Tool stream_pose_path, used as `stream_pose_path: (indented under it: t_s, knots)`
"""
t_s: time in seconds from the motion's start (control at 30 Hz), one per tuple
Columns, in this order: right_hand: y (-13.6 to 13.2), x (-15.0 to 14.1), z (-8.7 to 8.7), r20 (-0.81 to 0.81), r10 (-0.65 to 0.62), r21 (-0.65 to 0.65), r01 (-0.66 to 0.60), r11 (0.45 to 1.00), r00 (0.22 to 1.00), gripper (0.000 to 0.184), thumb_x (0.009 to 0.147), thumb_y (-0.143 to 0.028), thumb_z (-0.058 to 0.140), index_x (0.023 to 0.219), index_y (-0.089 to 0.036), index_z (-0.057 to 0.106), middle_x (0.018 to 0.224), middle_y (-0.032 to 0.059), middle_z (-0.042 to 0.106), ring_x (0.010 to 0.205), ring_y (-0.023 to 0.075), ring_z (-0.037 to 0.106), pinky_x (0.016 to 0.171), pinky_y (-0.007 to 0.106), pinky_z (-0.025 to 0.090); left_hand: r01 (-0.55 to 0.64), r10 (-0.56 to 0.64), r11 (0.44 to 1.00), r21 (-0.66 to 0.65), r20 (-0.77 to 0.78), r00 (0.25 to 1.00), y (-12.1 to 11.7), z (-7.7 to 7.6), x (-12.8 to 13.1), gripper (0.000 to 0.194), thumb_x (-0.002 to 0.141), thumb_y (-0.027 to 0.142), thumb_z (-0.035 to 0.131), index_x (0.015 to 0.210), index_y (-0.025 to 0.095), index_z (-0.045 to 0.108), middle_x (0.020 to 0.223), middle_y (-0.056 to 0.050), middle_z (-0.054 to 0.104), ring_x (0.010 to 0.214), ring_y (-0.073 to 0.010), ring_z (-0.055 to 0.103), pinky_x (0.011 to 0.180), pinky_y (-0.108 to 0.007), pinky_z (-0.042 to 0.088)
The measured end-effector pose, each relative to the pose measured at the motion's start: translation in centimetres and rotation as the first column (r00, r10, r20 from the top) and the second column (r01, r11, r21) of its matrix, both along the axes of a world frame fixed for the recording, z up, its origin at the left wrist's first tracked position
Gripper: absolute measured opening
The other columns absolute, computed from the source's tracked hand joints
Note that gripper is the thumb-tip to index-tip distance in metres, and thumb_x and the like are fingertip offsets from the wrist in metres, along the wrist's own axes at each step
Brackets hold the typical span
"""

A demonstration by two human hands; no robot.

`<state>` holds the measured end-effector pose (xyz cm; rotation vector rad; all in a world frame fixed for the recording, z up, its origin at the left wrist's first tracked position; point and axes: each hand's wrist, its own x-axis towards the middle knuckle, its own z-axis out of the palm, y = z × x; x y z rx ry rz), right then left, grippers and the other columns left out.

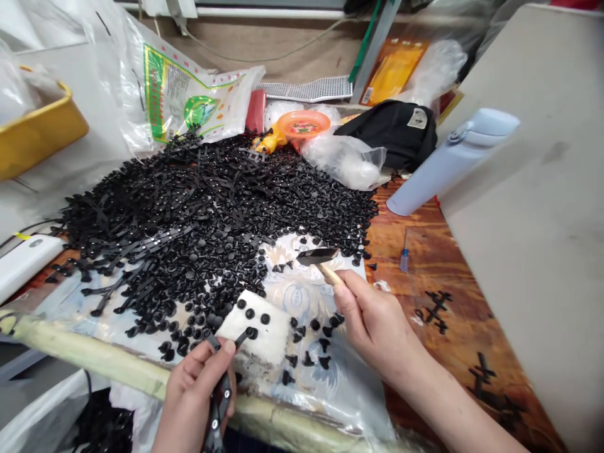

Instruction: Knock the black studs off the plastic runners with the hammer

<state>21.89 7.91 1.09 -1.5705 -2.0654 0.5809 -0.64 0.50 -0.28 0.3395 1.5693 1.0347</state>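
My right hand (372,314) is wrapped around the pale wooden handle of a small hammer (317,256), whose dark head is raised above the work surface. In my left hand (201,384) is a black studded strip (216,415), pinched between thumb and fingers. One end of the strip reaches over a white block (272,343) and lies at a round black piece there. Several black flat-headed pieces (265,319) stand on the block. More loose black pieces (307,358) lie on the plastic sheet to its right.
A large heap of black parts (212,195) covers the back and left. Behind it are a printed plastic sack (207,104) and an orange dish (306,124). To the right stand a pale blue bottle (448,160) and a screwdriver (404,258); a yellow bin (51,132) is at left.
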Motion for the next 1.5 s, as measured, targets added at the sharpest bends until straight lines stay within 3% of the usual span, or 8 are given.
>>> stream_pose_path:
  t_s: [0.33,0.63,0.83,1.03,1.17,1.27,1.37,1.5]
  knots:
    - [-0.4,-0.2,0.1,-0.03,0.087,-0.023,-0.087,0.996,0.996,0.027,0.102,-0.031,0.03,0.093,-0.019,0.053,0.065,-0.0006,0.053,0.051,0.0163,0.053,0.05,0.026,0.036,0.014,-0.014,1.0,0.006,-0.078,0.997,-0.1,-0.2,0.5,0.038,0.065,0.051,0.079,0.071,0.018,0.059,0.034,0.007,0.047,0.03,-0.0047,0.035,0.033,-0.012,0.026]
    - [-3.0,-2.0,1.4,-0.126,0.369,-0.078,-0.38,0.922,0.921,0.036,0.101,-0.02,0.032,0.134,-0.022,0.048,0.099,0.0071,0.072,0.076,0.0203,0.07,0.066,0.03,0.057,-0.047,0.047,0.999,0.003,-0.093,0.995,-0.1,0.2,1.1,0.042,0.06,0.052,0.083,0.068,0.018,0.06,0.038,0.009,0.044,0.035,-0.0052,0.032,0.033,-0.013,0.027]
    - [-4.6,-1.5,1.7,-0.107,0.27,0.038,-0.267,0.963,0.957,0.044,0.1,-0.025,0.042,0.143,-0.033,0.042,0.111,0.0064,0.071,0.089,0.0237,0.071,0.072,0.032,0.061,-0.062,0.062,0.998,0.003,-0.1,0.993,-0.3,0.2,1.1,0.042,0.058,0.054,0.082,0.066,0.018,0.064,0.045,0.008,0.045,0.041,-0.0051,0.032,0.036,-0.012,0.029]
    - [-4.1,-2.3,0.6,-0.035,0.453,-0.137,-0.453,0.881,0.891,0.047,0.098,-0.017,0.031,0.143,-0.02,0.045,0.1,0.0126,0.072,0.073,0.0252,0.071,0.062,0.038,0.062,-0.082,0.08,0.996,-0.021,-0.108,0.991,-0.2,0.4,1.1,0.042,0.056,0.055,0.082,0.064,0.018,0.063,0.048,0.008,0.042,0.047,-0.0071,0.03,0.039,-0.013,0.031]
    - [-3.9,-2.1,1.1,-0.075,0.349,-0.022,-0.351,0.936,0.934,0.047,0.099,-0.023,0.037,0.146,-0.029,0.041,0.109,0.0106,0.07,0.083,0.0259,0.071,0.066,0.034,0.062,-0.075,0.073,0.997,-0.015,-0.119,0.99,-0.4,0.3,1.0,0.042,0.057,0.056,0.081,0.064,0.019,0.064,0.049,0.008,0.04,0.047,-0.0079,0.029,0.039,-0.015,0.031]
    - [-4.0,-2.3,0.8,-0.071,0.376,-0.016,-0.378,0.926,0.924,0.047,0.098,-0.021,0.036,0.144,-0.025,0.045,0.098,0.0112,0.072,0.076,0.0248,0.071,0.062,0.032,0.061,-0.073,0.071,0.997,-0.013,-0.113,0.991,-0.3,0.2,1.0,0.04,0.06,0.054,0.081,0.065,0.019,0.063,0.05,0.008,0.039,0.048,-0.008,0.028,0.041,-0.015,0.03]
    - [-4.0,-2.7,0.4,0.031,0.449,-0.129,-0.442,0.888,0.893,0.049,0.095,-0.017,0.034,0.141,-0.018,0.048,0.087,0.0112,0.072,0.065,0.0242,0.07,0.057,0.034,0.06,-0.075,0.074,0.997,-0.006,-0.099,0.992,-0.1,0.3,1.1,0.036,0.06,0.049,0.081,0.063,0.018,0.063,0.052,0.007,0.046,0.051,-0.009,0.037,0.048,-0.016,0.035]
    - [-4.0,-2.9,1.0,-0.026,0.364,-0.119,-0.364,0.924,0.931,0.05,0.096,-0.018,0.037,0.145,-0.024,0.043,0.104,0.0106,0.072,0.077,0.0241,0.071,0.066,0.034,0.061,-0.051,0.051,0.999,-0.007,-0.046,0.998,0.0,0.0,1.0,0.033,0.061,0.047,0.08,0.07,0.018,0.068,0.059,0.004,0.057,0.057,-0.0133,0.048,0.054,-0.019,0.039]
